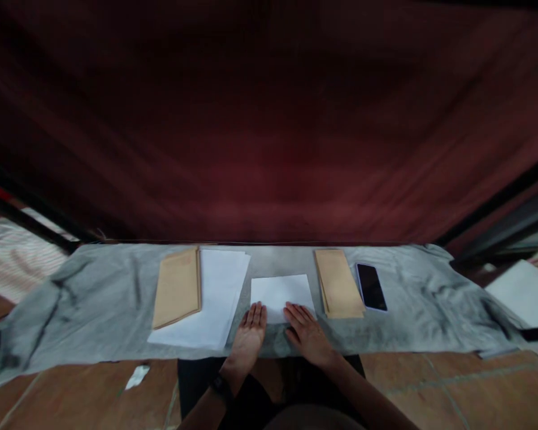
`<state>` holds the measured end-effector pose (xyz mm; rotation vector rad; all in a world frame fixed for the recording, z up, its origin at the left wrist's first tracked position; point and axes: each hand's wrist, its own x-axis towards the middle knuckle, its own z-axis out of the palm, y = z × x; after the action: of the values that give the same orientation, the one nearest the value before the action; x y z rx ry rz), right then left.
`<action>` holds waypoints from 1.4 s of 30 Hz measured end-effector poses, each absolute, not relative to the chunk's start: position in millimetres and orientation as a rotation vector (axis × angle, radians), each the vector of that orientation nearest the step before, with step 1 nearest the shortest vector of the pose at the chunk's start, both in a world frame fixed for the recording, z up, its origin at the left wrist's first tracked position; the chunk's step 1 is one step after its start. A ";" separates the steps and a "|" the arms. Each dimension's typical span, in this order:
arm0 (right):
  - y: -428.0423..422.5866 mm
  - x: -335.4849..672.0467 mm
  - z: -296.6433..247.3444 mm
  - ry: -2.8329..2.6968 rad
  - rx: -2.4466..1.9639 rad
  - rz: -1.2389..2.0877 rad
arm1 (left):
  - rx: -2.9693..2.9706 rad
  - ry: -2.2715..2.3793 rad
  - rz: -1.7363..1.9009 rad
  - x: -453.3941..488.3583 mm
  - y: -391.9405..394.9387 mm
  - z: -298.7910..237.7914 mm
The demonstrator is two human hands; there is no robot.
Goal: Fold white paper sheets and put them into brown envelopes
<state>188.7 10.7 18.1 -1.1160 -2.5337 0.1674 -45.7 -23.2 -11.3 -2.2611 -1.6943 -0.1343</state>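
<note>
A small white sheet of paper [280,289], possibly folded, lies flat on the grey cloth in front of me. At its lower left corner rests my left hand [251,331], fingers stretched out and side by side. My right hand [308,334] lies with extended fingers on the paper's lower right part, thumb apart. Neither hand is closed around anything. To the left, larger white sheets [222,286] are partly covered by a stack of brown envelopes [178,288]. Right of the small paper is a second pile of narrow brown envelopes [339,283].
A smartphone [372,287] lies just right of the second pile. Grey cloth [412,298] covers the narrow table, and a dark red curtain [269,149] hangs behind it. A white flat object [526,292] is at far right. A white scrap [137,377] lies on the tiled floor.
</note>
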 end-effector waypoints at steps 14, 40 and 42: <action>12.0 229.8 11.5 -2.461 -1.123 0.195 | -2.266 -1.545 -0.247 -69.1 -38.0 -6.3; 29.4 156.5 19.6 -2.442 -1.226 0.238 | -2.274 -1.595 -0.225 -56.7 -30.3 -2.4; 34.2 155.2 17.4 -2.417 -1.254 0.229 | -2.247 -1.586 -0.232 -53.5 -27.7 -1.3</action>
<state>155.2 34.2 17.4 -1.2536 -2.4168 0.2290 -53.5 -27.7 -1.3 -2.2467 -1.5862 -0.2321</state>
